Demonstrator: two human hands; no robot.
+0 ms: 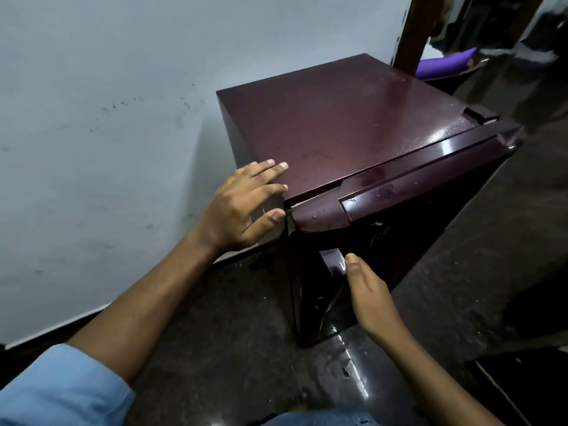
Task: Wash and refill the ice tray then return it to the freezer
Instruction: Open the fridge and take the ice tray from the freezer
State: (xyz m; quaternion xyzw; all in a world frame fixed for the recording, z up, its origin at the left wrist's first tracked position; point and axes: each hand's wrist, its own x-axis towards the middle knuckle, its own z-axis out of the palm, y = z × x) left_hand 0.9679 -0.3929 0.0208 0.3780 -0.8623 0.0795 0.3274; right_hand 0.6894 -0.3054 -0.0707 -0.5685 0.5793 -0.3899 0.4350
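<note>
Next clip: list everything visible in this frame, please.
fridge: one, maroon, centre, beside the wall
handle recess: one, pale, on the fridge door's near edge
wall: one, pale grey-blue, left
floor: one, dark, glossy, below
post: one, brown, behind the fridge
purple thing: one, purple, top right, too blurred to name
sleeve: one, light blue, bottom left
left hand: one, fingers straight, resting on the fridge's top corner
right hand: one, fingers straight, fingertips at the handle recess
</note>
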